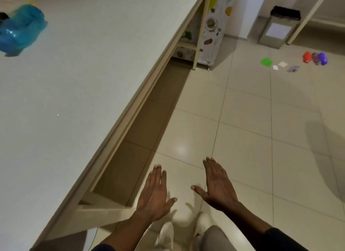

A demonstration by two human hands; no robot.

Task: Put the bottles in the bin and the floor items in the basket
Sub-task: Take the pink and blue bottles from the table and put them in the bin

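Observation:
My left hand [154, 194] and my right hand [217, 184] are held out flat over the tiled floor, fingers apart, both holding nothing. Far off at the upper right, a red bottle [307, 57] and a purple bottle [321, 58] lie on the floor. Beside them lie a green square item [266, 62], a white card [282, 64], a small pale scrap [275, 67] and a purple card [293, 68]. A grey bin [278, 29] with a black liner stands behind them against the wall. No basket shows in this view.
A long white table [74, 82] fills the left side, with a blue plastic bag [20, 34] on it. A printed cloth-covered cabinet [214, 26] stands beyond the table's leg. A second table's leg [306, 19] slants beside the bin. My white shoes [167, 235] are below.

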